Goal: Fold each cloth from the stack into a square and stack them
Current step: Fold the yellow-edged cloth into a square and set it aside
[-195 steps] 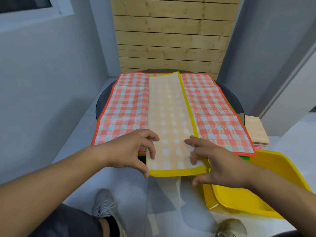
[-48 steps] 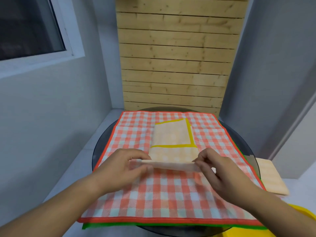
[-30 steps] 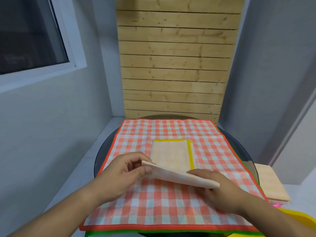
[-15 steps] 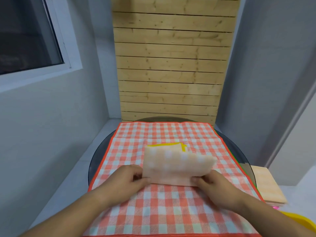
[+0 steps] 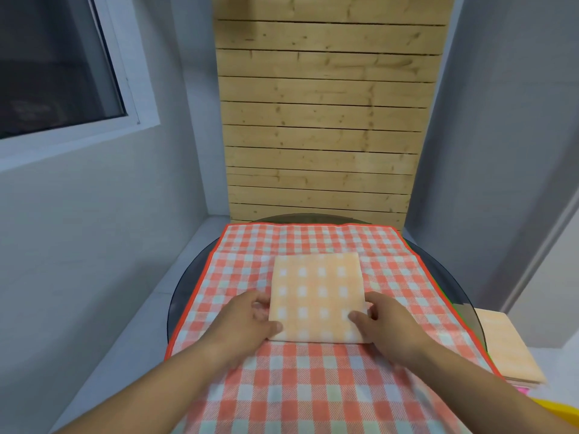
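A pale orange checked cloth [image 5: 316, 292], folded into a square, lies flat on the middle of the spread red checked cloth [image 5: 313, 386]. My left hand [image 5: 247, 321] grips its near left corner, thumb on top and fingers at the left edge. At the near right corner my right hand [image 5: 387, 325] holds it the same way. A thin green edge of another cloth shows under the red one at the right.
The cloths lie on a round dark glass table [image 5: 178, 296]. A pile of folded orange cloths [image 5: 504, 349] sits low at the right, and a yellow tray [image 5: 560, 410] shows at the bottom right corner. A wooden slat panel [image 5: 322, 120] stands behind the table.
Both hands carried the near half of the orange cloth up and over onto its far half. The yellow border is now hidden and the cloth lies flat as a square.
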The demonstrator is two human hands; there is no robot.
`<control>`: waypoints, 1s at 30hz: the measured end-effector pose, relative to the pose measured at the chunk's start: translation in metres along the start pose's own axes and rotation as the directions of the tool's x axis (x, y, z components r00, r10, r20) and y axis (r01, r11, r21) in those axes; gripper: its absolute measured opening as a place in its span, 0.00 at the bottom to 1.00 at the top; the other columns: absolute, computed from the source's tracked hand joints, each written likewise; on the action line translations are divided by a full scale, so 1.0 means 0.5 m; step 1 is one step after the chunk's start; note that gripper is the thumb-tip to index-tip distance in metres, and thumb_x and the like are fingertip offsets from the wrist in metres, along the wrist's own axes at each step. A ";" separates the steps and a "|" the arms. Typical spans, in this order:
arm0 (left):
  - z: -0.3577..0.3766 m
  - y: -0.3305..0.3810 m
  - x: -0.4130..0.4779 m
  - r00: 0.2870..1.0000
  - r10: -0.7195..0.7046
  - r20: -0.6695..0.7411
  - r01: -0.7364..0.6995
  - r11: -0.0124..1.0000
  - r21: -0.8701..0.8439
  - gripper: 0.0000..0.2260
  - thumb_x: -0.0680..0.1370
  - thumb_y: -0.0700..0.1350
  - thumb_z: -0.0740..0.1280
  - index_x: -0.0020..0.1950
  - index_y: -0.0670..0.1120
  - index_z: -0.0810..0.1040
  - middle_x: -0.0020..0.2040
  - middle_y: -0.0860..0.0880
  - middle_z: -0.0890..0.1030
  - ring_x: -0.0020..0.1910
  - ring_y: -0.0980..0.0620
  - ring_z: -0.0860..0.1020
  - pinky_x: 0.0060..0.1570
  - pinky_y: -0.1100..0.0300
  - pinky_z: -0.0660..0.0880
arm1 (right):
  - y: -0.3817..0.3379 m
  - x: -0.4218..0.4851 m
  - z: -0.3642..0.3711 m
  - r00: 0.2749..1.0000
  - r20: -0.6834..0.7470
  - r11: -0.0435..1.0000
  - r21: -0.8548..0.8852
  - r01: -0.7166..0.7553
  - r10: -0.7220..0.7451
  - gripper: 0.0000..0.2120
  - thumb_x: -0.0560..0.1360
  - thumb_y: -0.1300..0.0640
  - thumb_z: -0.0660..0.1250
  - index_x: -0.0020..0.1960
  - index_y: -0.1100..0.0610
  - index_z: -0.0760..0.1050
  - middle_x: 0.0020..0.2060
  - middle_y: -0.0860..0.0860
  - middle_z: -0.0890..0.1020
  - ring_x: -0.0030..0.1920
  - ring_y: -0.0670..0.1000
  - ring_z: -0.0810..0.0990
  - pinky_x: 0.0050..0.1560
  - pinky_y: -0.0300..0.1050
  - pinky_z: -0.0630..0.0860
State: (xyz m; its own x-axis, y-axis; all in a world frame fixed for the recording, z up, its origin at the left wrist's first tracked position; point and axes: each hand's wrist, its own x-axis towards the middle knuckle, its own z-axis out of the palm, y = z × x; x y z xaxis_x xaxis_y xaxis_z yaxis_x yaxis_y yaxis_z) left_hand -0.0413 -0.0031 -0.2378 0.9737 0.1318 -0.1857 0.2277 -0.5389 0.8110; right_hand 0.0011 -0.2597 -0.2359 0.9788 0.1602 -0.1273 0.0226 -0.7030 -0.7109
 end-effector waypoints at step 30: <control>0.053 0.018 -0.003 0.979 0.151 0.140 -0.204 0.619 0.758 0.27 0.83 0.64 0.48 0.81 0.59 0.53 0.70 0.50 0.68 0.71 0.48 0.60 0.72 0.51 0.56 | -0.009 0.005 -0.019 0.982 0.176 0.947 -0.320 -0.010 0.070 0.23 0.72 0.50 0.72 0.63 0.43 0.68 0.49 0.45 0.78 0.44 0.48 0.81 0.50 0.46 0.82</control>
State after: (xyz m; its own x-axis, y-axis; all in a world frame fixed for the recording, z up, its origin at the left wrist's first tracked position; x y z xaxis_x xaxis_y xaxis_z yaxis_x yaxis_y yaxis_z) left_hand -0.0405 -0.0300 -0.2450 0.9882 -0.0685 -0.1371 -0.0521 -0.9915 0.1193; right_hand 0.0052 -0.2628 -0.2263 0.9269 0.2301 -0.2966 0.0765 -0.8893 -0.4509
